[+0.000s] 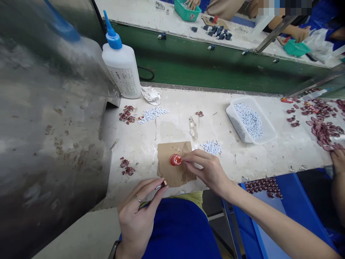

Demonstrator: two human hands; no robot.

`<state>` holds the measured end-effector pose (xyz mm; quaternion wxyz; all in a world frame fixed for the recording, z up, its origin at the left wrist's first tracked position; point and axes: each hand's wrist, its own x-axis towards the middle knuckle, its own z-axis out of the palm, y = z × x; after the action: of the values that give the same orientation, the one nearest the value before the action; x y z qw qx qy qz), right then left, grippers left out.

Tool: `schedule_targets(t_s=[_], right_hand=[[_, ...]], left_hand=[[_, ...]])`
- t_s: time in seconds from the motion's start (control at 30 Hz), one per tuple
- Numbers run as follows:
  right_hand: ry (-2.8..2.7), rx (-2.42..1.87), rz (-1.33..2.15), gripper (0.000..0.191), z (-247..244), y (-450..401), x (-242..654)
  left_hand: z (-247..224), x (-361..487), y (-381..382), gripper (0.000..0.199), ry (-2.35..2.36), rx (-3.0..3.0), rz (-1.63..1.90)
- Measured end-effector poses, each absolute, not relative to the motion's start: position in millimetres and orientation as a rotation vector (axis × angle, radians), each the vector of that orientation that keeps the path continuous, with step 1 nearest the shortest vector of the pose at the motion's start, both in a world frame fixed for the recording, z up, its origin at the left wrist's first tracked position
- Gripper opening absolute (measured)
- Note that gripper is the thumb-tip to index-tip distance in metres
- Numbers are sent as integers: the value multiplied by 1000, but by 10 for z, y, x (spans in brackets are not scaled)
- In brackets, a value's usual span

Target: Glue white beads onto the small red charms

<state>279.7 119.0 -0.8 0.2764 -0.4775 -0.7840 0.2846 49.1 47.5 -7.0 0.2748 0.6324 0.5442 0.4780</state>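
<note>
My left hand (140, 210) is pinched on a small dark piece (163, 184) with a pale end, near the table's front edge. A small round red cup (175, 160) sits on a torn piece of brown cardboard (172, 176). My right hand (207, 167) has its thumb and fingertips closed together at the cup's right rim. Whatever lies between those fingertips is too small to make out. Small white pieces (211, 147) lie loose just beyond my right hand. Dark red-brown pieces (128, 168) lie in a little cluster left of the cardboard.
A white squeeze bottle (124, 72) with a blue nozzle stands back left beside a metal panel (54, 126). A clear tub (244, 135) holds white pieces. Many dark red pieces (323, 129) lie at right, near another person's hand (338, 160). Other people work across the green divider (183, 61).
</note>
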Motion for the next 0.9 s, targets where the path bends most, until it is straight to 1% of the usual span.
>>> schedule_targets(t_s=[0.1, 0.2, 0.4, 0.53, 0.77, 0.9], right_hand=[[-2089, -1276, 766, 18, 5, 1187, 2806], [-2013, -1250, 796, 18, 73, 1161, 2785], [-1810, -1108, 1042, 18, 350, 995, 2632], [-1765, -1048, 1128, 18, 441, 905, 2547], [-1802, -1062, 1143, 15, 407, 921, 2526], [-1961, -1052, 1055, 20, 432, 903, 2534]], left_hand=[[-66, 518, 495, 35, 1457, 1673, 1275], [-55, 541, 505, 37, 1444, 1662, 1256], [21, 569, 511, 36, 1440, 1687, 1266], [77, 587, 524, 33, 1428, 1662, 1265], [120, 604, 535, 30, 1410, 1668, 1279], [110, 600, 526, 33, 1400, 1695, 1296]])
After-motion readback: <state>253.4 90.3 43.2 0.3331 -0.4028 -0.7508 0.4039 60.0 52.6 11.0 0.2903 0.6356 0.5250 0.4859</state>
